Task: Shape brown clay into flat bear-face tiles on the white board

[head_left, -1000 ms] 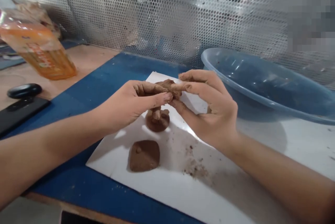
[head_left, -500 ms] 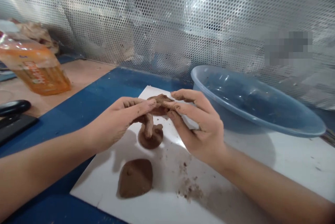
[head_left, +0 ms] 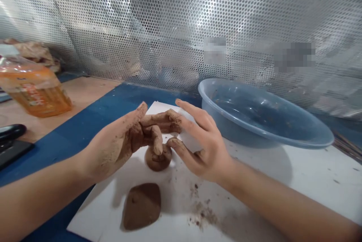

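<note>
A translucent blue basin [head_left: 254, 121] stands at the right of the bench [head_left: 98, 113], specks dotting its inner wall; whether it holds water cannot be told. At left, a clear bottle [head_left: 39, 96] contains orange liquid, with a crumpled brown bag [head_left: 39, 57] behind it and a dark rounded object [head_left: 13, 132] in front, on a black slab [head_left: 14, 154]. A perforated metal panel [head_left: 127, 26] closes off the back.

On a white board [head_left: 93, 219], a round clay piece [head_left: 157, 163] sits under clay-smeared hands, its far edge hidden by fingers. Nearer the camera lies a squarish clay slab [head_left: 143, 206], with crumbs [head_left: 202, 215] to its right. The left hand [head_left: 121, 144] is opened out, thumb raised; the right hand [head_left: 199, 140] is spread, its forefinger meeting the left fingers and its thumb apart. Whether any clay lies between those fingers is unclear.

Half a second earlier, the left thumb pressed down on a clay lump between the fingertips; it has since lifted away.
</note>
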`<state>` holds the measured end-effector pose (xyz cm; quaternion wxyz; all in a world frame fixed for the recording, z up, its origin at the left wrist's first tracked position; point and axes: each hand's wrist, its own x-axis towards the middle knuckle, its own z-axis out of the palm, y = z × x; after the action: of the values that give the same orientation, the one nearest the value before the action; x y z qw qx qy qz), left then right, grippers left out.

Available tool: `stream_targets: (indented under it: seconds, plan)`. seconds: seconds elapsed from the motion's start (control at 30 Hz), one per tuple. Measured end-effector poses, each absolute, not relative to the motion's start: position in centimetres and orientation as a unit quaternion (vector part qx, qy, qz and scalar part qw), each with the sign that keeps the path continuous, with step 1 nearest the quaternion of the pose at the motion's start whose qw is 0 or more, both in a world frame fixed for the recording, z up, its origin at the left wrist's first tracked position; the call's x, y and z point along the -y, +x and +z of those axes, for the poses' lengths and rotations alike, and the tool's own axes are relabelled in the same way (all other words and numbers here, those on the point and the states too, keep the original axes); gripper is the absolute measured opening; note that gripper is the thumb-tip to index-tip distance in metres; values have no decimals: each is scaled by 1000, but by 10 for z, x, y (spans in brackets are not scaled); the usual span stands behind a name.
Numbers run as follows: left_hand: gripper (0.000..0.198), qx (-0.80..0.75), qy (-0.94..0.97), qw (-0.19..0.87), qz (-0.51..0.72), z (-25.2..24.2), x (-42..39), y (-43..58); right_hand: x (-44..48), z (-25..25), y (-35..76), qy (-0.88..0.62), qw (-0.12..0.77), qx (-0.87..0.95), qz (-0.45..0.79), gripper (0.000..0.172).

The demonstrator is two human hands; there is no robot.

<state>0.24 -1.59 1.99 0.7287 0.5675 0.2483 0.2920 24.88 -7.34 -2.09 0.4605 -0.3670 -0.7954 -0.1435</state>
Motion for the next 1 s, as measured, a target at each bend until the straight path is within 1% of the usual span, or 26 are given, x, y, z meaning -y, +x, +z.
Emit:
stream_targets:
  seconds: [0.1, 0.17, 0.3, 0.4, 0.5, 0.57, 0.67, 0.87, 1.0]
  plan:
    - [75, -244, 543, 742, 308, 24, 16, 1, 74, -24, 247, -369, 440, 802, -164, 62]
    - [75, -238, 544, 750, 292, 25, 16, 2, 74, -25, 246, -371, 417, 808, -188, 64]
    - [77, -225, 544, 765, 260, 25, 16, 2, 75, -27, 247, -404, 376, 804, -223, 72]
    - [80, -216, 536, 770, 270, 29, 17, 0, 75, -28, 249, -427, 361, 797, -228, 73]
    - [76, -220, 531, 771, 276, 34, 18, -1, 76, -28, 249, -425, 345, 806, -225, 76]
    - [73, -224, 533, 773, 261, 35, 18, -1, 76, -27, 248, -416, 344, 812, -221, 78]
    - [75, -233, 550, 763, 247, 31, 17, 2, 76, -26, 247, -415, 351, 812, -213, 78]
    - [77, -239, 535, 761, 277, 28, 16, 2, 75, -26, 249, -431, 360, 804, -196, 79]
    - [77, -240, 543, 757, 275, 28, 16, 0, 75, -26, 249, -413, 379, 804, -199, 80]
